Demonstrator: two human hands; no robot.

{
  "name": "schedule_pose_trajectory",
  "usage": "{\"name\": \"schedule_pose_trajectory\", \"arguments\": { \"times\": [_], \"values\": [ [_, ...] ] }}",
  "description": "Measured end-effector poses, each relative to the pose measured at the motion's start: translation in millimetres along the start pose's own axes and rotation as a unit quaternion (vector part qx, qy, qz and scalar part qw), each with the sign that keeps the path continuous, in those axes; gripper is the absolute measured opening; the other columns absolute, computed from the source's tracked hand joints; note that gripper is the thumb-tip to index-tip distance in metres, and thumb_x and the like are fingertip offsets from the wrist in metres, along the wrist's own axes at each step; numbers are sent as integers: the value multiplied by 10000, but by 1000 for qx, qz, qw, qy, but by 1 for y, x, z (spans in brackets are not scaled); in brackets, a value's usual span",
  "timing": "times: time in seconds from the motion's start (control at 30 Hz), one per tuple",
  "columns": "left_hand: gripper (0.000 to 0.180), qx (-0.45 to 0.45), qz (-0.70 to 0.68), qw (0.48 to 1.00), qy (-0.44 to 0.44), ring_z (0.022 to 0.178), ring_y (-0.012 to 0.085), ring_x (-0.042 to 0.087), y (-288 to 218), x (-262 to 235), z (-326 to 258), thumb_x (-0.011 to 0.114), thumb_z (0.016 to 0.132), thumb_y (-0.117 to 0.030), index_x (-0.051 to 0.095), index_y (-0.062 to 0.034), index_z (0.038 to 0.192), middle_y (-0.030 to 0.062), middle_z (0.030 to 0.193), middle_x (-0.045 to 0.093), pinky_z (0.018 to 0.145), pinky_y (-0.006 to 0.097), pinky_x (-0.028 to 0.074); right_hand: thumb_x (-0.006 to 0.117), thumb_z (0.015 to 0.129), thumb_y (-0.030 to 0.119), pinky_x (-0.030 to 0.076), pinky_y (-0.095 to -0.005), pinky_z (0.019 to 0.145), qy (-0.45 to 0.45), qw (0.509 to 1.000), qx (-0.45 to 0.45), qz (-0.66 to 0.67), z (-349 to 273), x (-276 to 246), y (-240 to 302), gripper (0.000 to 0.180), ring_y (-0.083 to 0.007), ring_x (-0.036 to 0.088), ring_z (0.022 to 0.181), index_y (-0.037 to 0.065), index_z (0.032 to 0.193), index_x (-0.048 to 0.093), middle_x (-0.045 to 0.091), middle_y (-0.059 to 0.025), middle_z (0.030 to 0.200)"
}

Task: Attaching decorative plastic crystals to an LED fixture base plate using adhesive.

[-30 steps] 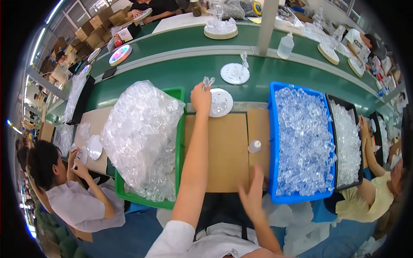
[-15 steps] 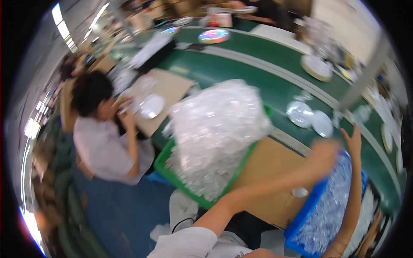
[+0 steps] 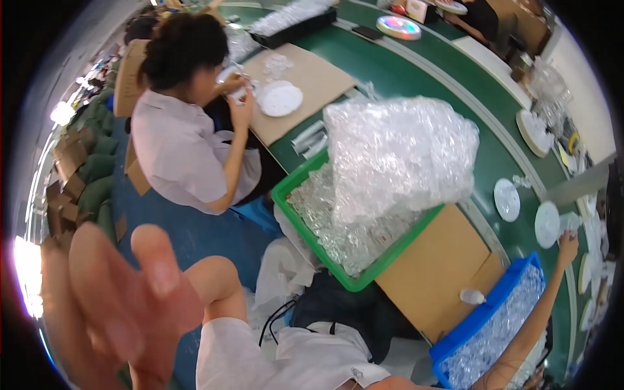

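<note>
Right hand: the right hand [image 3: 567, 244] reaches far out over the green belt, fingers loosely curled at a small clear plastic piece [image 3: 571, 223] beside the round white disc [image 3: 546, 224]; whether it grips the piece cannot be told.
Left hand: the left hand [image 3: 123, 305] is raised close to the lens, blurred, fingers spread wide and holding nothing.
White discs: the round white disc lies on the green conveyor belt [image 3: 468, 146], with a second white disc [image 3: 507, 199] just beside it, nearer the person.
Blue crate: a blue plastic crate [image 3: 484, 312] heaped with small clear plastic parts sits under the right forearm.
Cardboard: a flat brown cardboard sheet [image 3: 442, 266] covers the bench between the two crates; a small white bottle [image 3: 472, 297] stands on it against the blue crate.
Green crate: a green plastic crate [image 3: 296, 214] holds clear parts, with a large crumpled clear plastic bag [image 3: 400, 153] bulging out of it.
Co-worker: a person in a pale shirt [image 3: 182, 149] sits at the next place, both hands at a round white plate [image 3: 280, 98] on another cardboard sheet [image 3: 312, 78].
Far belt: a round multicoloured disc [image 3: 399, 27] lies on the belt far off.
</note>
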State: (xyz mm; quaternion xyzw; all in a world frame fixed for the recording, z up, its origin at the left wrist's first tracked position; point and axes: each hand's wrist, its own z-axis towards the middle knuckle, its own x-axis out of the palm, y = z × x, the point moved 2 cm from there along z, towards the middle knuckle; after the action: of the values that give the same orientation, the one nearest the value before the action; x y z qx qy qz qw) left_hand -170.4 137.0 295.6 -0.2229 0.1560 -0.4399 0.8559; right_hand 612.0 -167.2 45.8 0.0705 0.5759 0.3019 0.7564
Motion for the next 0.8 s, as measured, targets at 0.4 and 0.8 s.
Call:
{"name": "schedule_pose_trajectory", "arguments": {
  "times": [0.4,0.8],
  "values": [
    [482,-9,-41,992,-120,1076,195,264,-3,-22,-43,837,487,-365,685,-270,934,49,1176,389,798,395,244,646,841,62,496,-230,682,408,879,-238,63,-312,-18,262,249,-103,623,773,21,1082,598,668,-80,840],
    [346,-277,487,813,161,951,279,523,150,68,-149,715,702,-137,613,-47,1020,104,947,564,795,372,410,680,731,44,461,-367,875,294,895,-325,81,-383,-105,323,434,-316,579,1036,46,1154,586,609,-142,1121]
  ]
}}
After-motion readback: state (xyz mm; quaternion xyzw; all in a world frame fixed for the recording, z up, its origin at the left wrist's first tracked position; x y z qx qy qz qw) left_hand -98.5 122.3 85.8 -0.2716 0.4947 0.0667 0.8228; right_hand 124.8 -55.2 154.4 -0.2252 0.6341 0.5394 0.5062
